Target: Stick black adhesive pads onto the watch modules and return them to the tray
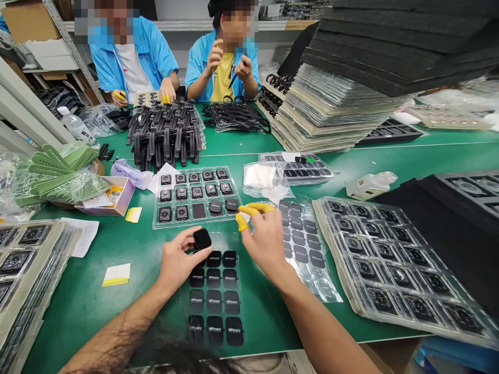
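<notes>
My left hand (177, 259) pinches a small black watch body (202, 239) between thumb and fingers, just above a clear sheet of black printed stickers (214, 296). My right hand (262, 236), with yellow finger cots on thumb and forefinger, hovers to the right of the watch body, fingers slightly apart and holding nothing I can make out. Behind both hands lies a clear tray (197, 196) with watch bodies in its pockets, some face down.
Trays of watch bodies (390, 265) lie at the right, more (23, 259) at the left. Black straps (166, 132) pile mid-table. Green straps (58, 171), a pink box (113, 200) and tall tray stacks (331, 114) stand around. Two people in blue work opposite.
</notes>
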